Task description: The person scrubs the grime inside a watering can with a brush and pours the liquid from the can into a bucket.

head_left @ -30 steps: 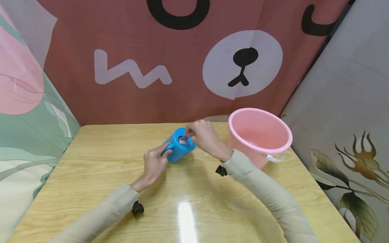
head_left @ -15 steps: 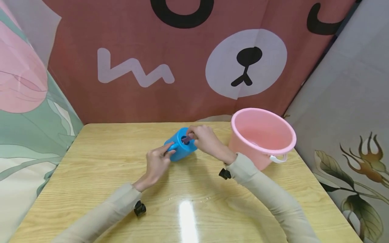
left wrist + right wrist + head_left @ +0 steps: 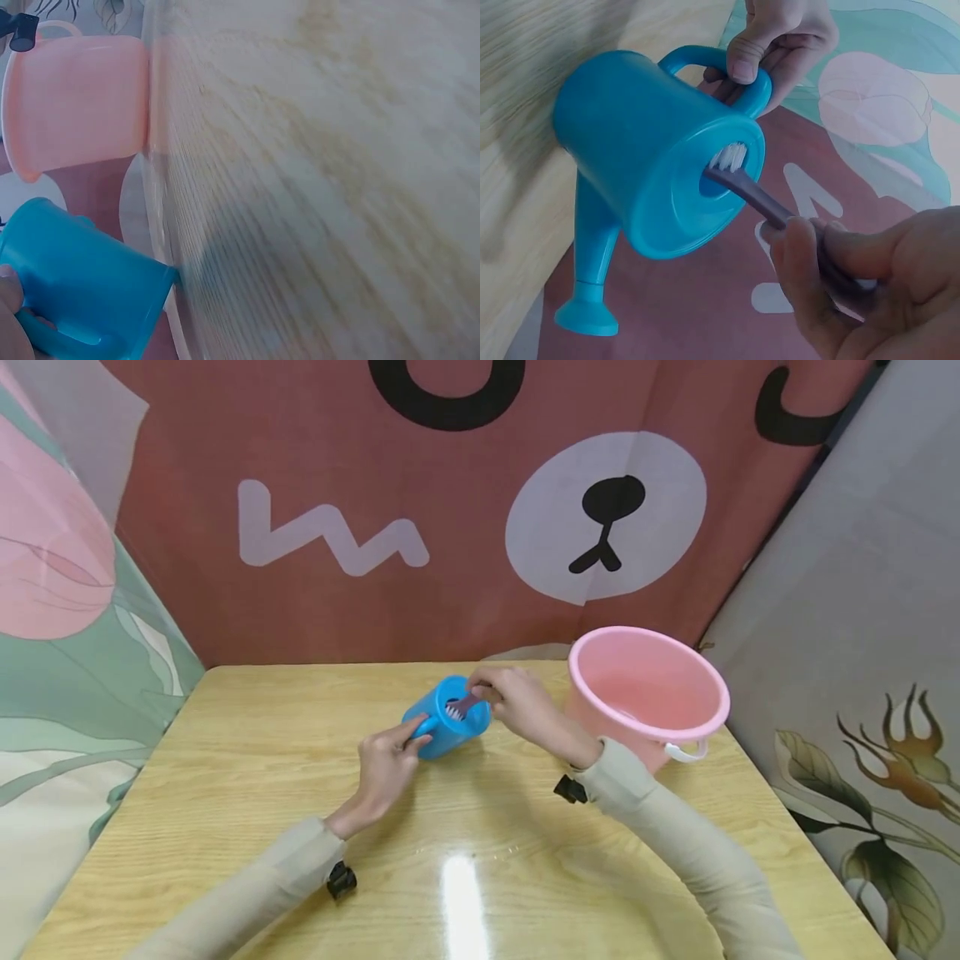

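Note:
A blue watering can (image 3: 630, 127) is tilted on the table, its opening towards the right hand and its sprinkler spout (image 3: 592, 277) pointing down in the right wrist view. My left hand (image 3: 386, 767) grips the can by its looped handle (image 3: 761, 94). Between the thumb and fingers of my right hand (image 3: 523, 706) is the purple handle of a brush (image 3: 761, 201). White bristles (image 3: 729, 156) show at the can's round opening; the tip of the brush head is hidden inside. In the left wrist view, the can (image 3: 82, 277) covers part of the left fingers.
A pink bucket (image 3: 596, 718) with a white handle fitting stands on the table, right of the can and close to the right forearm. Behind the wooden table (image 3: 225, 760) hangs a red cloth with a bear face (image 3: 540, 527). Patterned cloths hang on both sides.
My right hand pushed the brush deeper into the watering can, then drew it back to the right, so the bristles show again. The left hand keeps its grip, nearly still.

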The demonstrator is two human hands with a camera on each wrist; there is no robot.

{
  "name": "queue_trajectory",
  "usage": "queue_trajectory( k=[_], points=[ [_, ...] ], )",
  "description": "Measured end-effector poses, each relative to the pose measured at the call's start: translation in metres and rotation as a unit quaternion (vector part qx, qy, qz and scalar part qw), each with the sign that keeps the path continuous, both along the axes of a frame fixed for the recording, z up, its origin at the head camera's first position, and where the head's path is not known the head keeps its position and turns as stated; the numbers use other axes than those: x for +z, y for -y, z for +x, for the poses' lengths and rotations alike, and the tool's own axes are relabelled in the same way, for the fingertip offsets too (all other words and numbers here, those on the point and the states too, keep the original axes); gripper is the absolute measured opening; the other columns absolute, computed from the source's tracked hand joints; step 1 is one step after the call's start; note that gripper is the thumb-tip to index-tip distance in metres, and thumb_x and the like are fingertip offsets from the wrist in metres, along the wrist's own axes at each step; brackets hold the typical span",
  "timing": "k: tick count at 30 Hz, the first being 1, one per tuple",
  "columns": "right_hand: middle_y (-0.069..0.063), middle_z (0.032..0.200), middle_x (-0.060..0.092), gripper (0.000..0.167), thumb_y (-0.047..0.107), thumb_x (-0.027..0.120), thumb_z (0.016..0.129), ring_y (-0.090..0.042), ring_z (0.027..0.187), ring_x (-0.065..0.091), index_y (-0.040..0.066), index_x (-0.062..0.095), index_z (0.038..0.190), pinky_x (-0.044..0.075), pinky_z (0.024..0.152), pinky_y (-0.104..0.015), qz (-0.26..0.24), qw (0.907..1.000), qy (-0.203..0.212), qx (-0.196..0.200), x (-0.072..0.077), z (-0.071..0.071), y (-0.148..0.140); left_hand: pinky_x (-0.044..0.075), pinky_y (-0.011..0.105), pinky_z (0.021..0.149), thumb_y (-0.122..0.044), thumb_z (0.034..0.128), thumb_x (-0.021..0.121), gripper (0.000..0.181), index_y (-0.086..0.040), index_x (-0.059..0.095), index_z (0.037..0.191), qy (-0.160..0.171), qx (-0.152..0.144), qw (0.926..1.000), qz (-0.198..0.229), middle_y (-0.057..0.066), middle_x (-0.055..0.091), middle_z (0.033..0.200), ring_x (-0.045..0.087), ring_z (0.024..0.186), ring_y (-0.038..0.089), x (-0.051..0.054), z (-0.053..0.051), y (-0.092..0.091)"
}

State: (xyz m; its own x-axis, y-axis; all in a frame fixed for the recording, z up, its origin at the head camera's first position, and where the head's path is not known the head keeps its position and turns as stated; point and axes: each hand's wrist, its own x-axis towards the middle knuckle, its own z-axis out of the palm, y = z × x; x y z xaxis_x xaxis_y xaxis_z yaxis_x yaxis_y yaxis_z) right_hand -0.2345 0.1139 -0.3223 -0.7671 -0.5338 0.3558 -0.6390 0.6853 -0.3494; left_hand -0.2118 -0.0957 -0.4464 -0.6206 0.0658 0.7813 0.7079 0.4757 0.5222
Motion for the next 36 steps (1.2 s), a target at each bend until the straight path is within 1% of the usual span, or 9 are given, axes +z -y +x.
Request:
queue_trajectory(
  k=[4,6,11,14,20,24,29,34,36],
  points=[
    [-0.003,0.086,0.073,0.006,0.007,0.07,0.092,-0.012,0.069,0.062,0.004,0.076,0.095,0.051,0.061,-0.028,-0.049,0.9981,-0.036,0.01,-0.002,-0.001,-0.004,0.059,0.033,0.057,0.009,0.0792,0.078,0.029,0.013,0.07,0.107,0.003,-0.002,1.0,0.003,0.026,0.07,0.098,0.072,0.079,0.032,-0.001,0.001,0.0],
    [-0.002,0.085,0.073,0.006,0.006,0.072,0.09,-0.012,0.068,0.062,0.005,0.077,0.095,0.051,0.061,-0.029,-0.065,0.9968,-0.044,0.014,-0.002,-0.002,-0.005,0.059,0.033,0.059,0.008,0.0798,0.078,0.029,0.012,0.07,0.107,0.01,-0.001,0.9999,0.006,0.026,0.07,0.099,0.072,0.08,0.031,0.0,0.002,-0.001],
    [-0.001,0.082,0.071,0.012,0.004,0.066,0.094,-0.012,0.066,0.059,0.006,0.077,0.098,0.05,0.061,-0.029,-0.062,0.9976,-0.029,0.004,-0.001,-0.002,-0.007,0.056,0.024,0.056,0.006,0.0802,0.078,0.03,0.012,0.07,0.108,0.029,0.005,0.9995,0.011,0.025,0.069,0.1,0.073,0.068,0.026,-0.001,0.001,-0.001],
    [-0.003,0.079,0.07,0.014,0.002,0.063,0.096,-0.013,0.066,0.058,0.006,0.076,0.098,0.049,0.062,-0.029,-0.055,0.9983,-0.02,-0.002,-0.002,-0.002,-0.006,0.056,0.023,0.057,0.007,0.0797,0.078,0.031,0.013,0.069,0.109,0.029,0.005,0.9995,0.01,0.026,0.069,0.1,0.072,0.066,0.026,-0.002,0.001,-0.001],
    [-0.003,0.081,0.073,0.018,-0.003,0.062,0.093,-0.014,0.06,0.053,0.007,0.077,0.091,0.046,0.06,-0.031,-0.06,0.9975,-0.028,-0.022,-0.005,-0.004,0.0,0.058,0.034,0.071,0.008,0.0802,0.077,0.031,0.014,0.068,0.109,0.023,0.002,0.9997,0.003,0.027,0.068,0.101,0.071,0.086,0.033,-0.002,0.001,0.0],
    [-0.002,0.084,0.074,0.019,-0.005,0.062,0.092,-0.013,0.062,0.055,0.007,0.077,0.091,0.048,0.062,-0.031,-0.068,0.9967,-0.031,-0.032,-0.008,-0.005,0.003,0.058,0.036,0.073,0.007,0.0815,0.076,0.029,0.013,0.069,0.109,0.028,0.006,0.9996,-0.002,0.027,0.069,0.101,0.071,0.088,0.034,-0.001,0.001,0.0],
    [-0.002,0.084,0.074,0.019,-0.006,0.063,0.091,-0.014,0.065,0.06,0.007,0.077,0.09,0.05,0.06,-0.031,-0.07,0.9969,-0.028,-0.023,-0.017,-0.007,0.008,0.058,0.038,0.072,0.006,0.0826,0.076,0.028,0.012,0.069,0.109,0.03,0.012,0.9994,-0.008,0.026,0.07,0.1,0.071,0.087,0.033,0.0,0.0,0.0],
    [-0.002,0.076,0.072,0.019,-0.006,0.065,0.09,-0.01,0.056,0.056,0.007,0.077,0.087,0.054,0.084,-0.046,-0.06,0.9978,-0.028,-0.005,-0.031,-0.008,0.015,0.059,0.039,0.071,0.006,0.0821,0.077,0.028,0.011,0.07,0.109,0.027,0.021,0.9993,-0.017,0.025,0.071,0.098,0.071,0.086,0.033,0.0,0.0,-0.001],
    [-0.002,0.076,0.072,0.018,-0.006,0.065,0.09,-0.01,0.056,0.056,0.007,0.077,0.087,0.053,0.086,-0.047,-0.062,0.9976,-0.03,-0.005,-0.032,-0.008,0.016,0.059,0.039,0.072,0.006,0.082,0.077,0.029,0.011,0.07,0.109,0.028,0.022,0.9992,-0.02,0.025,0.07,0.099,0.071,0.087,0.033,0.0,0.0,-0.001]
  ],
)
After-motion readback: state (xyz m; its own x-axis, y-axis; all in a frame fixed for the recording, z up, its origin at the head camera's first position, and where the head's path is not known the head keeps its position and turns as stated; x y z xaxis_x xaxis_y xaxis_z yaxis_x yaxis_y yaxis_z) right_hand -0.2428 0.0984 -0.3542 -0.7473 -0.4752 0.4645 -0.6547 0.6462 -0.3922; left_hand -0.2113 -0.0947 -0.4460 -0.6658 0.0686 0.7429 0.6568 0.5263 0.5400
